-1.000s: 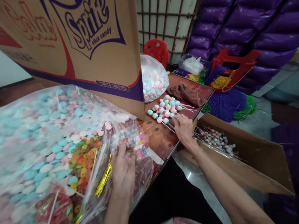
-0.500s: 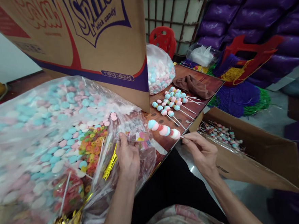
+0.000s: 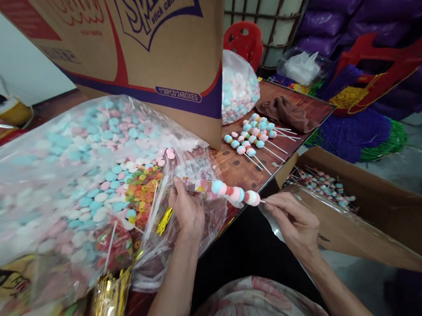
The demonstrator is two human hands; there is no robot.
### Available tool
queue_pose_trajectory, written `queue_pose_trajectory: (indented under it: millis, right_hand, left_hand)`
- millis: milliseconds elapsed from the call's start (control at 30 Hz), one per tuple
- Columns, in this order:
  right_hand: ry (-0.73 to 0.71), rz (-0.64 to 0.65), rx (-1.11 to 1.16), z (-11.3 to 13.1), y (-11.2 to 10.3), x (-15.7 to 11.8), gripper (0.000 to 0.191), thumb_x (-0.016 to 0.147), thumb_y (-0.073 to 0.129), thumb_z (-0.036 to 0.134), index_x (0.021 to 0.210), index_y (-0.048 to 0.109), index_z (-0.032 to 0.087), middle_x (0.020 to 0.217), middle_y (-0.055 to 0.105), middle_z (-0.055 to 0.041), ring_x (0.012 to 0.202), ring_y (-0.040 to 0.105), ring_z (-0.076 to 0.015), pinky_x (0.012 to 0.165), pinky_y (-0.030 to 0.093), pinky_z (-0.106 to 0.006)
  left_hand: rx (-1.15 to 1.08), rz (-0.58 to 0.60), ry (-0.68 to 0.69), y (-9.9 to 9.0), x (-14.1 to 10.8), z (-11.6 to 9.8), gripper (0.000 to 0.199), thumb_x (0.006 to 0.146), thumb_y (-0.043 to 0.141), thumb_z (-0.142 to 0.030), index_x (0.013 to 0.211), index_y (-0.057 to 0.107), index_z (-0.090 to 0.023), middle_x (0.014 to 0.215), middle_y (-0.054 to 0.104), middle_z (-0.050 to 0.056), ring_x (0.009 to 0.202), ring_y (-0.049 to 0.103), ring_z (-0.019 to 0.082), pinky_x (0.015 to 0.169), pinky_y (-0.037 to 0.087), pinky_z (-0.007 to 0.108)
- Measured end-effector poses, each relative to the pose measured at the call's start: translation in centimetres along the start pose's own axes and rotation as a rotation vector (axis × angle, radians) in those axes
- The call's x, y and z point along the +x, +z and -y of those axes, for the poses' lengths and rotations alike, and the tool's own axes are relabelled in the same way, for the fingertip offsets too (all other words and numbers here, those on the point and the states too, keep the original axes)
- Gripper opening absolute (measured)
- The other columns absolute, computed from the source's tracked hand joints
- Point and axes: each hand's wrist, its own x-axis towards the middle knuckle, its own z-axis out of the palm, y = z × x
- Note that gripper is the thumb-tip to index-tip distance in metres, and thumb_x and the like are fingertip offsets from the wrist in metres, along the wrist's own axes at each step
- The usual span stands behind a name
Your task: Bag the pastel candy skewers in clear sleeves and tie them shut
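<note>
Plastic wrapping (image 3: 201, 184) pinched in my left hand (image 3: 188, 207) could crumple or tear if my right hand (image 3: 294, 217), gripping the candy skewer (image 3: 236, 193) by its stick (image 3: 263, 201), pushes crookedly.

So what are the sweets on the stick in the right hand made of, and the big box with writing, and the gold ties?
The sweets look like marshmallow, matte and puffy, though I can't be sure. The big box looks like cardboard: dull brown, with printed letters. The gold ties could be foil or shiny plastic: thin strips that gleam like metal.
</note>
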Motion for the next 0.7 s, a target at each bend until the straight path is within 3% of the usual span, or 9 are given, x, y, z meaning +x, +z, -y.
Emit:
queue_pose_trajectory:
  millis: [200,367,500,600,700]
  right_hand:
    - [-0.128,0.068,-0.171,-0.1,-0.8,0.5,0.014,0.09,0.063,0.013,0.09,0.073,0.024,0.081,0.072,-0.002,0.073,0.064,-0.0177,0.071,0.043,-0.036]
    - [-0.265,0.102,-0.34,0.3,-2.0,1.1,0.013,0.091,0.063,0.012,0.092,0.071,0.022,0.083,0.073,-0.0027,0.074,0.062,-0.0181,0.074,0.04,-0.038]
    - [-0.284,0.106,-0.374,0.4,-2.7,1.4,0.015,0.092,0.062,0.011,0.094,0.071,0.023,0.084,0.073,-0.0023,0.076,0.063,-0.0182,0.074,0.04,-0.038]
    - [-0.258,0.084,-0.364,0.3,-2.8,1.5,0.016,0.092,0.061,0.011,0.094,0.071,0.023,0.085,0.072,-0.0026,0.076,0.065,-0.0182,0.074,0.042,-0.037]
    - [-0.227,0.063,-0.347,0.4,-2.6,1.4,0.014,0.091,0.063,0.012,0.093,0.072,0.024,0.086,0.073,-0.003,0.076,0.066,-0.0184,0.074,0.044,-0.036]
  left_hand:
    - [0.06,-0.001,0.097,0.0,-0.1,0.2,0.035,0.082,0.069,-0.048,0.074,0.05,-0.02,0.076,0.058,-0.004,0.074,0.059,0.011,0.072,0.047,0.025]
    - [0.275,-0.076,0.352,-0.4,0.6,0.4,0.044,0.085,0.063,-0.053,0.068,0.042,-0.019,0.068,0.043,-0.006,0.066,0.044,0.009,0.066,0.041,0.022]
    - [0.414,-0.094,0.519,-0.4,0.8,0.3,0.046,0.088,0.059,-0.056,0.067,0.041,-0.019,0.066,0.038,-0.006,0.063,0.037,0.009,0.061,0.037,0.023]
    - [0.405,-0.068,0.504,-0.3,0.8,0.2,0.042,0.089,0.059,-0.052,0.069,0.044,-0.019,0.066,0.04,-0.006,0.062,0.038,0.009,0.061,0.037,0.022]
    - [0.335,-0.043,0.405,-0.2,0.7,0.2,0.039,0.088,0.061,-0.05,0.072,0.046,-0.019,0.067,0.043,-0.006,0.06,0.041,0.008,0.061,0.04,0.021]
